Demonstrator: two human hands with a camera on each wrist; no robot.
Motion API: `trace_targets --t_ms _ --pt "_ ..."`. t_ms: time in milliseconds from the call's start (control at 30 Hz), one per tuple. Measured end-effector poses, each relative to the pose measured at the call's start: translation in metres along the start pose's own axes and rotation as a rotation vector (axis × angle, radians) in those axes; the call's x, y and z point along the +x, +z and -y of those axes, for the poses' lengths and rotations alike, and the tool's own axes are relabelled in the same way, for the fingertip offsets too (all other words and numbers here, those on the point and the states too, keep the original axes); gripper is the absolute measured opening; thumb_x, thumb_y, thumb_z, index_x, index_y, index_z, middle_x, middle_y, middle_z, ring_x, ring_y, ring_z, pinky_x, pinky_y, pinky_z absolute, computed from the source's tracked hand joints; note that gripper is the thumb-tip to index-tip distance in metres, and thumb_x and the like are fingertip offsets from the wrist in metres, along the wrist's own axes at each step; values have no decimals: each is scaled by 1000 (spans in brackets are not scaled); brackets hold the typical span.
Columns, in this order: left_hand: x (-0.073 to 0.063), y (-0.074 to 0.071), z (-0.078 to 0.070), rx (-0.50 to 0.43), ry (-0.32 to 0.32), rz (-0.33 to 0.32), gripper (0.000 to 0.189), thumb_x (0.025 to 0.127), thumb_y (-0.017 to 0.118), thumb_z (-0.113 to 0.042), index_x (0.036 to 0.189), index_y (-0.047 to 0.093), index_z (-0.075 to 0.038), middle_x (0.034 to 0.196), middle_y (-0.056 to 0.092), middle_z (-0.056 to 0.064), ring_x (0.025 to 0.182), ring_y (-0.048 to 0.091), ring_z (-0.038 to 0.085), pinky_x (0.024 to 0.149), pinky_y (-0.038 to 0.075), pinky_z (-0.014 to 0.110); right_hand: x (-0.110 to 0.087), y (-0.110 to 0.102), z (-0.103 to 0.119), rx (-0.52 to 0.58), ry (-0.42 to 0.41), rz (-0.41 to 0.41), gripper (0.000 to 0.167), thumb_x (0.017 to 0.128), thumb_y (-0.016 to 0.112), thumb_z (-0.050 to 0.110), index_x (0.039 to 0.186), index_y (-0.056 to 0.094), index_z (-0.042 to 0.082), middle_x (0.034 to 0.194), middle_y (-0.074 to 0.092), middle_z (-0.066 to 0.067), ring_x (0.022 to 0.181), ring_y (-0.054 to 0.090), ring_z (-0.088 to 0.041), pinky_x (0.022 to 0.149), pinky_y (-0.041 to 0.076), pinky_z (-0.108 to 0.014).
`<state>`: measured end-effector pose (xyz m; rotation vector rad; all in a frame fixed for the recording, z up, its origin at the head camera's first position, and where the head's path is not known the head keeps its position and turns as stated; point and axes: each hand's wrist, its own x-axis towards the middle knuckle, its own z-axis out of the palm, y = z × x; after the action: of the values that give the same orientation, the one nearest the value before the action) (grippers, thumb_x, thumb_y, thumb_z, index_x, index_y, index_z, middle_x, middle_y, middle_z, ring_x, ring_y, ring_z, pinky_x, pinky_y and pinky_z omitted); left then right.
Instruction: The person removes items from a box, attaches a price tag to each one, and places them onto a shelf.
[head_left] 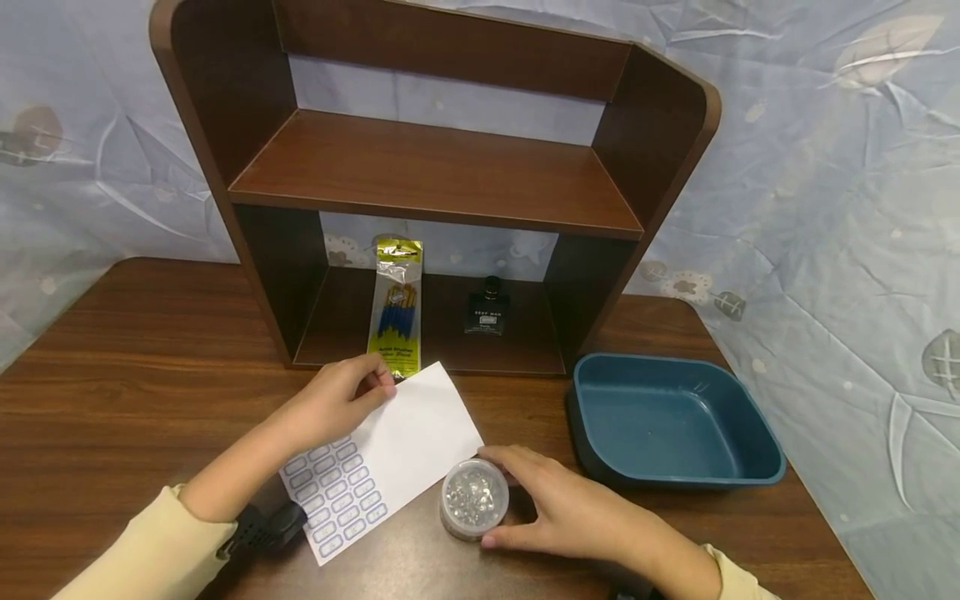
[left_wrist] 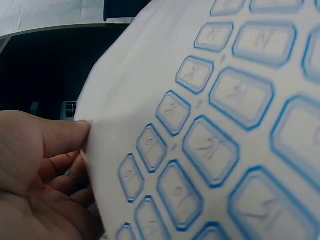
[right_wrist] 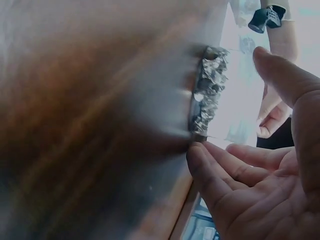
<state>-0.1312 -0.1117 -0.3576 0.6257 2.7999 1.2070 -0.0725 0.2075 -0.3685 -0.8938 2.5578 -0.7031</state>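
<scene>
A white sheet of blue-framed labels (head_left: 341, 492) lies slanted on the table, its upper part blank and handwritten marks inside the frames. My left hand (head_left: 341, 400) pinches its edge between thumb and fingers; in the left wrist view the labels (left_wrist: 227, 145) bow up beside that hand (left_wrist: 42, 175). To the right stands a round clear tub of silvery bits (head_left: 474, 497). My right hand (head_left: 566, 504) curls round its right side, fingers at the far rim and thumb at the near one. The right wrist view has the silvery bits (right_wrist: 210, 92) beside my fingertips (right_wrist: 197, 155).
A brown two-level shelf (head_left: 450, 171) stands behind, with a packet of artist brushes (head_left: 397, 308) and a dark bottle (head_left: 487, 308) on its lower level. A blue plastic bin (head_left: 675, 425) sits at the right, beyond my right hand. Patterned cloth (head_left: 847, 250) hangs around the table.
</scene>
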Motion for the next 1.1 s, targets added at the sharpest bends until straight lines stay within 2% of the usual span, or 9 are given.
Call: trace_targets --t_ms 133,233,300,433,533,700,933,1100 --pt "2 1 -1 -24 38 -33 5 101 67 -9 97 67 -6 86 67 3 78 54 14 67 46 21 -1 -9 2 31 22 7 86 90 70 68 155 46 18 144 60 6 130 60 -10 111 54 -41" --pt "5 2 -4 -42 59 -53 5 100 69 -10 97 67 -7 84 65 2 76 53 14 65 45 21 1 -19 6 65 27 -43 78 96 66 64 154 47 16 143 61 3 128 64 -13 109 56 -40" --pt "7 2 -6 -51 71 -68 5 100 69 -11 97 67 -7 84 65 2 76 52 14 64 44 21 3 -24 9 55 18 -114 71 99 64 58 153 48 13 144 61 -1 129 65 -17 108 57 -43" --pt "14 4 -12 -61 98 -97 6 100 71 -12 97 67 -7 86 67 3 76 53 14 63 44 21 10 -33 16 -39 36 -284 61 103 64 45 149 52 6 143 63 -10 129 66 -27 106 56 -49" --pt "19 6 -17 -74 113 -104 7 100 71 -13 98 68 -8 88 68 3 77 54 14 62 44 21 17 -38 19 -65 79 -350 56 104 66 35 146 53 1 139 66 -15 127 67 -29 104 57 -49" --pt "25 8 -26 -95 141 -102 7 100 71 -15 99 69 -9 88 69 3 76 54 14 60 44 22 27 -45 19 48 101 -328 41 103 67 22 137 59 1 127 72 -13 113 73 -24 97 61 -44" --pt "30 9 -36 -121 179 -70 6 102 68 -14 99 69 -8 89 70 2 84 59 16 67 49 23 35 -52 12 160 71 -318 21 100 70 16 117 68 4 111 76 -11 101 75 -21 83 63 -31" --pt "33 10 -39 -132 194 -60 5 102 68 -12 100 69 -8 90 71 2 84 60 16 65 47 22 40 -55 5 316 50 -330 19 98 72 12 114 72 2 108 77 -15 96 76 -21 77 63 -26"
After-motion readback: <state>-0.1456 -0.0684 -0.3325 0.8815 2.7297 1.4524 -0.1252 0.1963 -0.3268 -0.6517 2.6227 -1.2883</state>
